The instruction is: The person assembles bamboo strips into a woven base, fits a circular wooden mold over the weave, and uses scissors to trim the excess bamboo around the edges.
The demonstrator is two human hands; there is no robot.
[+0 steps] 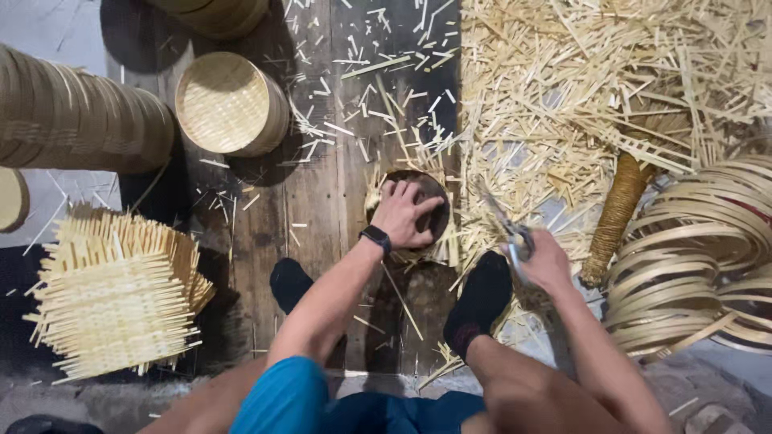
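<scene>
The person's left hand presses flat, fingers spread, on a small round woven bamboo basket lying near the middle of the dark wooden floor planks, between the feet. The right hand is closed around metal shears, blades pointing toward the basket. The basket looks light, stiff but springy, with splintery strip ends; the firm rim seems the safest hold.

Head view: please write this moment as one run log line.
left hand: pressing round woven piece | right hand: holding scissors | floor: bamboo offcuts
</scene>
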